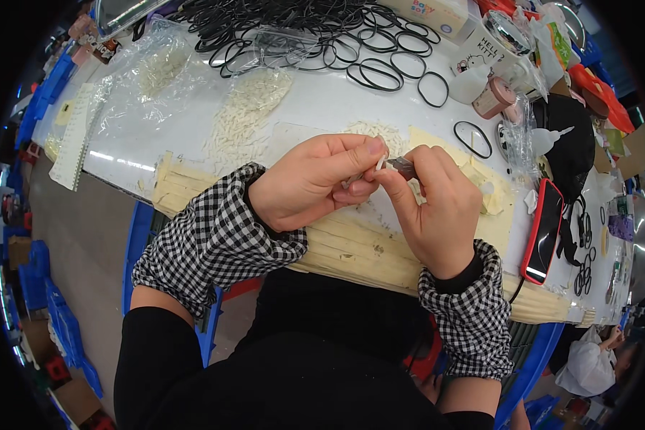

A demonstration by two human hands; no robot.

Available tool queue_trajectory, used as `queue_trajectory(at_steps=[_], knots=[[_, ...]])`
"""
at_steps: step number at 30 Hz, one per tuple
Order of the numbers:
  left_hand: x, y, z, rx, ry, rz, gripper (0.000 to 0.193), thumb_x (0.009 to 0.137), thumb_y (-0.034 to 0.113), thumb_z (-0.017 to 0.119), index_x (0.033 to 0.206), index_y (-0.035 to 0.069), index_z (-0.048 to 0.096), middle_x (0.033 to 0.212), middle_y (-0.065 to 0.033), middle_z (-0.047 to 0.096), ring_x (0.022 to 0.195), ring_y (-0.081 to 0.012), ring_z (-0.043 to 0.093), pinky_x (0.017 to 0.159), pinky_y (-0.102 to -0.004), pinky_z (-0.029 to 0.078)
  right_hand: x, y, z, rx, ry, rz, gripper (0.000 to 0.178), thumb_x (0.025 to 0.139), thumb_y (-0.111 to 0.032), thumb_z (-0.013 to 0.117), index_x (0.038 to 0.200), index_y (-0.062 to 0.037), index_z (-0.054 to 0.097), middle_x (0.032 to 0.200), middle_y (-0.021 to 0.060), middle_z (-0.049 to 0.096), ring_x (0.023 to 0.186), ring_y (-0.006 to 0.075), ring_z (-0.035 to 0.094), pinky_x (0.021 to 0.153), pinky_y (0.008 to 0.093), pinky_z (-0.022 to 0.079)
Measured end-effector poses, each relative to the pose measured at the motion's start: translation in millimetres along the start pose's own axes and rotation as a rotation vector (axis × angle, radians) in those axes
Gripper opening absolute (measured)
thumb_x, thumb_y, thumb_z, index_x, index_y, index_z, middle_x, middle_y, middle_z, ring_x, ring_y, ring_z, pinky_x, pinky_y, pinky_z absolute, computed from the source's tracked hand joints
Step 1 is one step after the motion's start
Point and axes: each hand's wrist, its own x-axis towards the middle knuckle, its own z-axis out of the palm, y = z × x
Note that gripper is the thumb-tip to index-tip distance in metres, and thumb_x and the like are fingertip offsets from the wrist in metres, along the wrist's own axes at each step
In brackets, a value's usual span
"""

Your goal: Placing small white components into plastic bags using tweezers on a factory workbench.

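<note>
Both hands meet above the near edge of the white-topped counter (pixel 319 107), fingertips close together. The left hand (pixel 315 179) pinches a small, slender white piece (pixel 381 162) between thumb and fingers; the right hand (pixel 437 197) grips a dark grey, hard-looking implement (pixel 403 168), its kind unclear. The piece lies at the tips of the left hand, directly left of the implement; its long axis appears to run roughly away from the body, crosswise to the line joining the hands, though fingers hide part of it. Whether implement and piece touch cannot be told.

Beyond the hands lies a small heap of short white pieces (pixel 365 129); a larger, loose heap of similar white pieces (pixel 240 129) spreads to the left, farther from the right hand. Containers: at upper left, a crumpled clear plastic bag (pixel 183 54) encloses more whitish pieces; at upper right stands a pink cylindrical tub (pixel 493 99), contents not discernible. Black elastic-looking loops (pixel 279 21) are piled along the far side.
</note>
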Motion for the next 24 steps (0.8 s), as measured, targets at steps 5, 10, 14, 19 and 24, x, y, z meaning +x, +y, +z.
queue_trajectory(at_steps=[5, 10, 14, 19, 24], knots=[[1.5, 0.5, 9.4, 0.005, 0.083, -0.013, 0.029, 0.1, 0.028, 0.046, 0.085, 0.005, 0.054, 0.07, 0.0046, 0.043, 0.062, -0.0042, 0.033, 0.056, -0.0179, 0.03, -0.7, 0.4, -0.9, -0.05, -0.013, -0.014, 0.033, 0.081, -0.036, 0.069, 0.073, -0.0078, 0.054, 0.061, 0.0043, 0.049, 0.049, 0.0204, 0.05, 0.042, 0.0317, 0.038], [-0.2, -1.1, 1.2, 0.0, 0.027, -0.014, 0.027, 0.099, 0.03, 0.047, 0.097, 0.004, 0.054, 0.077, 0.0033, 0.047, 0.066, -0.005, 0.037, 0.059, -0.0179, 0.032, -1.3, -0.3, 1.2, -0.021, -0.012, -0.012, 0.032, 0.081, -0.035, 0.069, 0.072, -0.0083, 0.054, 0.059, 0.004, 0.047, 0.048, 0.0201, 0.049, 0.041, 0.0317, 0.037], [0.5, -1.2, -0.3, -0.002, -0.011, -0.011, 0.028, 0.099, 0.031, 0.047, 0.104, 0.004, 0.054, 0.079, 0.0027, 0.049, 0.068, -0.0052, 0.039, 0.061, -0.018, 0.034, -1.4, -1.3, -1.0, 0.015, -0.028, 0.008, 0.03, 0.081, -0.033, 0.069, 0.071, -0.0082, 0.054, 0.06, 0.0037, 0.049, 0.048, 0.0198, 0.05, 0.041, 0.0316, 0.037], [0.0, -1.1, -0.1, 0.0, -0.005, -0.012, 0.028, 0.099, 0.03, 0.046, 0.103, 0.004, 0.053, 0.078, 0.0031, 0.048, 0.068, -0.0048, 0.039, 0.061, -0.018, 0.034, -1.0, -1.9, 0.0, 0.014, -0.023, 0.002, 0.029, 0.082, -0.032, 0.069, 0.071, -0.0081, 0.055, 0.06, 0.0037, 0.05, 0.049, 0.0198, 0.051, 0.042, 0.032, 0.038], [0.5, -0.6, 0.3, 0.008, -0.008, -0.015, 0.027, 0.099, 0.031, 0.046, 0.101, 0.004, 0.053, 0.078, 0.0033, 0.048, 0.068, -0.0048, 0.039, 0.061, -0.0179, 0.035, -0.4, -2.4, 0.0, 0.028, -0.007, 0.002, 0.03, 0.082, -0.032, 0.069, 0.071, -0.0075, 0.055, 0.061, 0.0039, 0.051, 0.05, 0.0203, 0.052, 0.042, 0.0321, 0.039]])
